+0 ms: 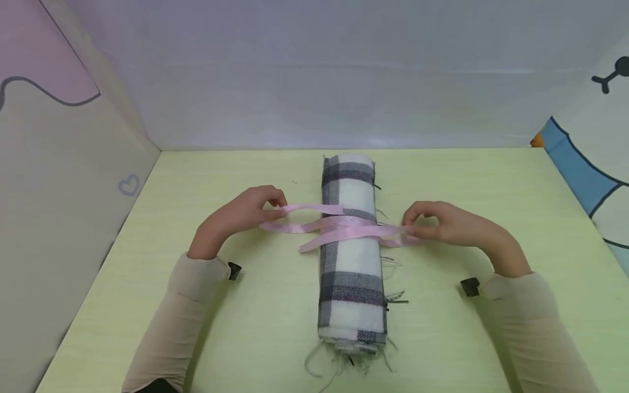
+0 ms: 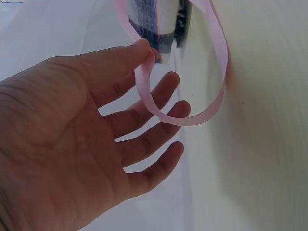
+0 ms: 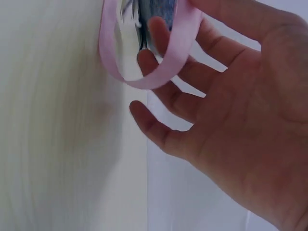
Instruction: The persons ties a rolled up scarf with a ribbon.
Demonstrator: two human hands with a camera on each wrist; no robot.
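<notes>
1. Fringe of the rolled scarf (image 1: 351, 256) points to 6 o'clock on the worktop (image 1: 245, 327); its roll lies lengthwise at centre.
2. Left hand (image 1: 245, 210) at 9 o'clock pinches one ribbon (image 1: 344, 226) loop; right hand (image 1: 442, 224) at 3 o'clock pinches the other, keeping both taut across the roll.

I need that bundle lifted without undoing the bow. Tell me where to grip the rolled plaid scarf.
Grip the rolled plaid scarf around its bare near half, coming from above with fingers down both long sides. The pink ribbon crosses its middle, its loops pinched by the left hand and right hand.
</notes>
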